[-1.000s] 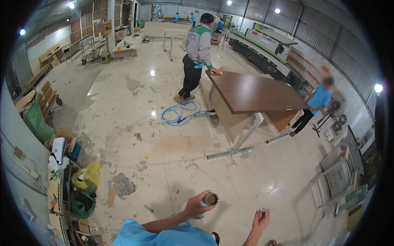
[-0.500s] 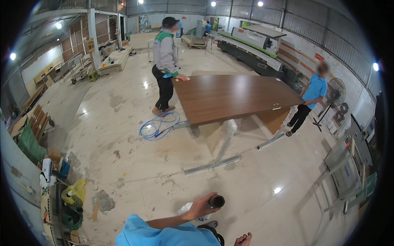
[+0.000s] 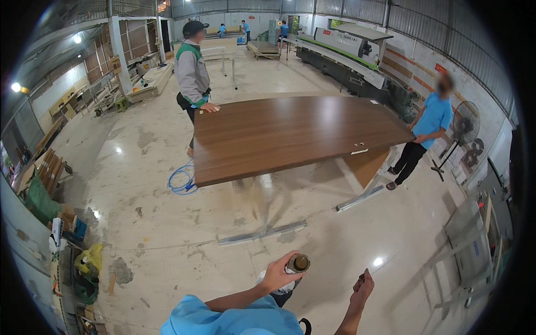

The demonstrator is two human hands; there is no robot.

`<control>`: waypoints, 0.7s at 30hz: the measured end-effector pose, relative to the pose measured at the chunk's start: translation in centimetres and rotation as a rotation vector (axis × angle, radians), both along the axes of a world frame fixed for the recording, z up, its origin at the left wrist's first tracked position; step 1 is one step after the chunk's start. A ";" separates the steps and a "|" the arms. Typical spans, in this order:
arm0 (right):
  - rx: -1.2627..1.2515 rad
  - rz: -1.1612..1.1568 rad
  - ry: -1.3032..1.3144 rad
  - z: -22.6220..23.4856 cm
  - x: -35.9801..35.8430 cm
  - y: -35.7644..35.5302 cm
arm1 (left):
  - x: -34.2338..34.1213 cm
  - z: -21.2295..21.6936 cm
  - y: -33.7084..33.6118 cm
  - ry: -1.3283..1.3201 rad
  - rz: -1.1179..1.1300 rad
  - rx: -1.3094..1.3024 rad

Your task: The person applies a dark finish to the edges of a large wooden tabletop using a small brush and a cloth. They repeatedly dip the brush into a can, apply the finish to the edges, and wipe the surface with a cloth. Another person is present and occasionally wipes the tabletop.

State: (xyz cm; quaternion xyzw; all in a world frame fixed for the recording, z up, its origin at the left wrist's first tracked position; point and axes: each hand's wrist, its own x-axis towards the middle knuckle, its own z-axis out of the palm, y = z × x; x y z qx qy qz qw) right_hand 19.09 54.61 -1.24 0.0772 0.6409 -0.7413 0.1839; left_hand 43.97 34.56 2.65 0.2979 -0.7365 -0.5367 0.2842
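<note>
One small round brown-capped bottle (image 3: pixel 298 263) is sitting in the left hand (image 3: pixel 277 274), which is gripping it tight. The right hand (image 3: pixel 364 285) is pinching something tiny beside it.

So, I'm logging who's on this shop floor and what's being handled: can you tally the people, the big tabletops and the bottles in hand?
People standing at the tabletop: 2, grey jacket and blue shirt
People far at the back: 3
Large brown tabletop: 1
Bottle held in the left hand: 1
Total: 7
</note>
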 end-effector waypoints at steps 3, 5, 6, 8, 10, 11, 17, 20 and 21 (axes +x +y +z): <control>-0.173 -0.019 -0.122 0.7 -7.7 -2.0 | -8.8 -0.8 -1.5 0.046 -0.015 0.000; -0.236 -0.039 -0.155 1.3 -12.5 -3.1 | -14.7 -0.8 -2.6 0.073 -0.024 0.017; -0.255 -0.054 -0.166 1.7 -14.7 -3.3 | -17.4 -0.7 -3.1 0.077 -0.031 0.032; -0.288 0.013 -0.063 2.0 -19.2 -3.4 | -22.8 0.1 -4.2 0.084 -0.036 0.029; -0.289 0.044 -0.041 1.2 -22.6 -3.7 | -27.4 1.1 -4.9 0.076 -0.036 0.004; -0.270 0.035 -0.053 0.6 -24.5 -3.8 | -29.3 1.5 -5.3 0.057 -0.050 0.013; -0.234 0.086 -0.013 -3.3 -34.7 -5.2 | -40.4 2.7 -6.5 -0.029 -0.034 0.068; -0.286 0.137 -0.068 -3.3 -40.4 -5.3 | -45.8 2.1 -6.5 0.013 0.030 0.002; -0.233 0.136 -0.088 -3.1 -42.3 -5.2 | -47.4 2.0 -6.1 -0.019 0.055 0.034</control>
